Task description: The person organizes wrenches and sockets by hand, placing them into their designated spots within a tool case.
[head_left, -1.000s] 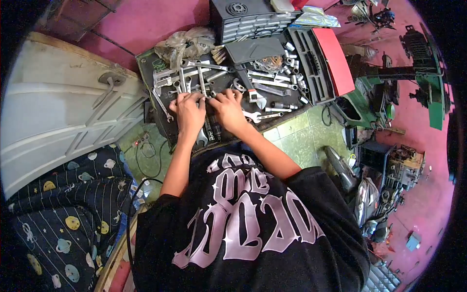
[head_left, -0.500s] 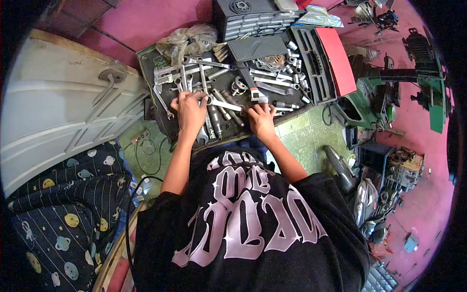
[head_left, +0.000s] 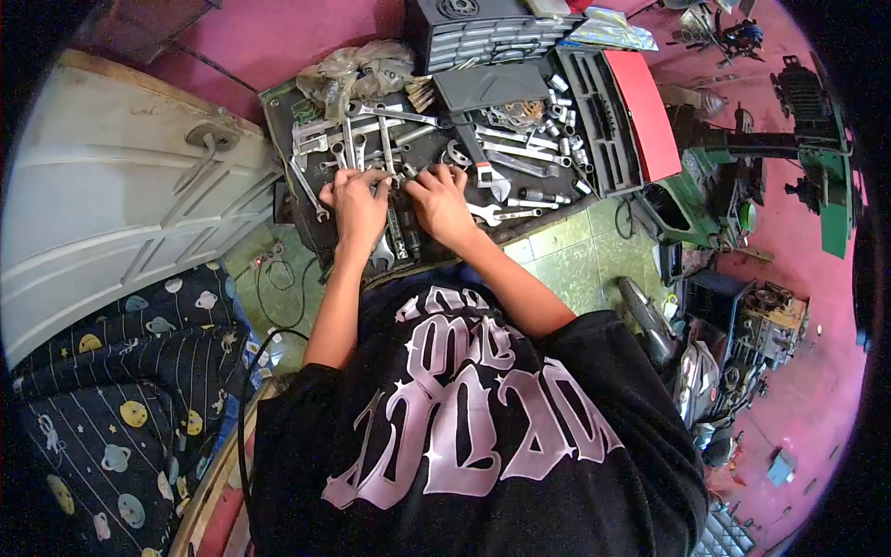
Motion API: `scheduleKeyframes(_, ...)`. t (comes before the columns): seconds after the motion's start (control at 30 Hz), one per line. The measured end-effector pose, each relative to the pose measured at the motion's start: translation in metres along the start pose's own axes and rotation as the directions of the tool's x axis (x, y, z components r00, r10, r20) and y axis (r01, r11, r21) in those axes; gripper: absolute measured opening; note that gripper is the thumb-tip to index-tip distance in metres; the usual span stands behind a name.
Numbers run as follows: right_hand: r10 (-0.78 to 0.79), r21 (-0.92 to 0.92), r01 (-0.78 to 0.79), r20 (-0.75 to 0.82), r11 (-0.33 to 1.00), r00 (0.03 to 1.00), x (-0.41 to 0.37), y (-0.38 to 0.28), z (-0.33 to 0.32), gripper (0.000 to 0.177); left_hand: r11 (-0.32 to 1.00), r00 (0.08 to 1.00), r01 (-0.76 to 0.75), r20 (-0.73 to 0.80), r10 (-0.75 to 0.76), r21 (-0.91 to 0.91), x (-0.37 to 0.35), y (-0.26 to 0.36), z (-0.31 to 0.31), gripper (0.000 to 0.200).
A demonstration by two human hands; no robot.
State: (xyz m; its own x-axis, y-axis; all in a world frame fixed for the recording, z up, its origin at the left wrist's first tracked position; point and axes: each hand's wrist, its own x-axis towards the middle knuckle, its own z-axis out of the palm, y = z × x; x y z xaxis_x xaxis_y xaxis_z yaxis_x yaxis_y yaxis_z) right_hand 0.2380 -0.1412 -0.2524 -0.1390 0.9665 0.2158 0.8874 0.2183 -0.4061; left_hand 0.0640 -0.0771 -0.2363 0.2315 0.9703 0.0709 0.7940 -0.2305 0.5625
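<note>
My left hand [head_left: 359, 209] is over the left half of the dark tool mat [head_left: 302, 218], fingers curled and thumb close to the fingertips. My right hand [head_left: 443, 206] is beside it, fingers bent down over the tools; what either pinches is hidden. Between them lie a wrench [head_left: 387, 144] and dark sockets or bars [head_left: 399, 232]. Right of my right hand is an open-end wrench [head_left: 486, 214], near an adjustable wrench [head_left: 494, 181] with an orange mark. A long combination wrench [head_left: 394, 117] lies behind my hands, near a caliper [head_left: 316, 139].
A dark drawer cabinet [head_left: 501, 42] stands behind the mat, with a plastic bag [head_left: 357, 79] to its left. Loose sockets [head_left: 566, 121] lie beside an open case with a red lid [head_left: 640, 116]. A white door [head_left: 121, 186] is at left, green machinery [head_left: 691, 200] at right.
My right hand has moved left, close to my left hand, from the right end of the combination wrench. That wrench no longer spans between the hands. My left hand has barely moved.
</note>
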Motion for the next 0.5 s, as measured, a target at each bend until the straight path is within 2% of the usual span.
scheduleKeyframes(0.13, 0.023, 0.008, -0.023, -0.05, 1.0, 0.998, -0.03, 0.021, -0.004, 0.034, 1.0, 1.0, 0.012, 0.007, -0.012, -0.017, -0.003, 0.003, -0.002, 0.015)
scheduleKeyframes(0.2, 0.085, -0.033, -0.083, 0.057, 0.996, 0.995, -0.05, 0.035, -0.017, 0.033, 0.999, 0.999, 0.014, 0.038, -0.012, -0.038, -0.001, 0.005, -0.003, 0.015)
scheduleKeyframes(0.37, 0.12, -0.238, -0.101, 0.065, 0.966, 0.991, -0.092, 0.066, -0.025, 0.034, 0.999, 0.999, 0.002, 0.046, 0.001, -0.05, 0.001, 0.006, -0.005, 0.016)
scheduleKeyframes(0.5, 0.173, -0.235, -0.153, 0.07, 0.96, 0.982, -0.09, 0.057, -0.026, 0.035, 0.999, 0.999, -0.009, 0.035, 0.011, -0.04, 0.0, 0.008, -0.006, 0.016)
